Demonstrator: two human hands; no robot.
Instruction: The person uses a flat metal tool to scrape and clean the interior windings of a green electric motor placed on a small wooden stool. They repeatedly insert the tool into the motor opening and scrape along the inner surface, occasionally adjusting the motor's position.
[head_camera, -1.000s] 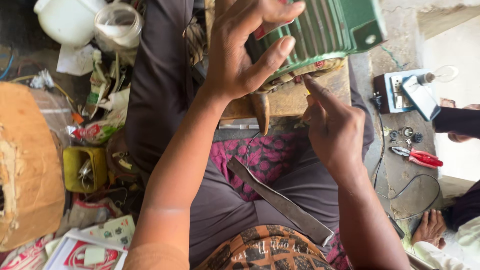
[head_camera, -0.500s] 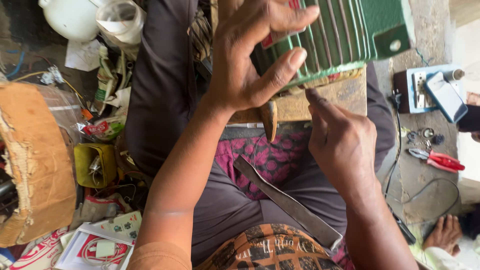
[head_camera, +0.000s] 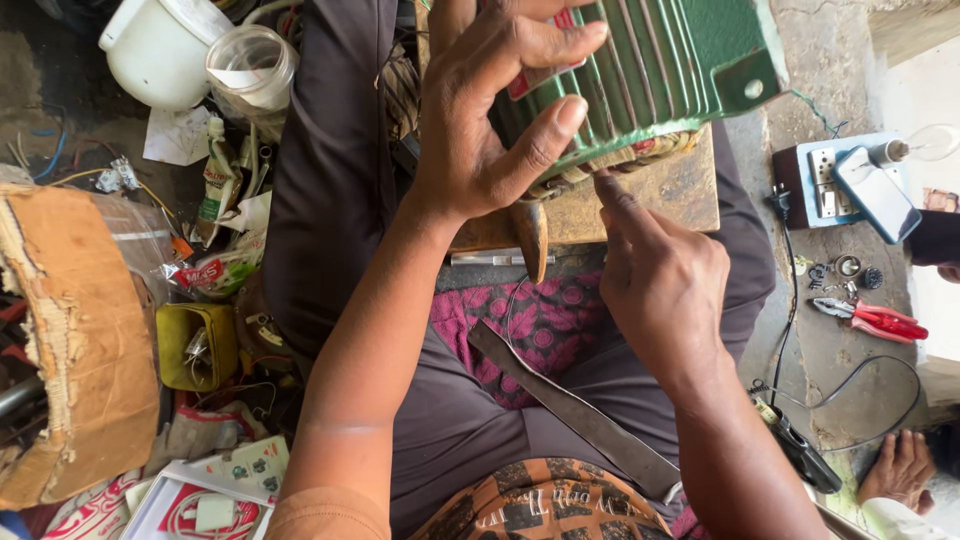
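Note:
A green ribbed motor housing (head_camera: 665, 70) rests on a wooden block (head_camera: 660, 195) across my lap. My left hand (head_camera: 490, 110) grips the housing's near end, thumb under it and fingers over the ribs. My right hand (head_camera: 660, 285) is closed with the index finger pressed to the copper winding (head_camera: 610, 165) at the housing's lower edge; I cannot tell whether it pinches a wire. A hammer handle (head_camera: 532, 240) hangs below the block. A long flat metal blade (head_camera: 570, 410) lies across my thighs.
Left: a torn cardboard box (head_camera: 70, 340), white bucket (head_camera: 160, 50), clear jar (head_camera: 250, 70), yellow tin (head_camera: 195, 345), wrappers. Right: a socket board with a bulb (head_camera: 845, 180), red pliers (head_camera: 880, 320), a black cable (head_camera: 800, 450), another person's foot (head_camera: 900, 465).
The view has shifted slightly. My right index finger moved a little left along the winding edge. My left hand keeps its grip on the housing.

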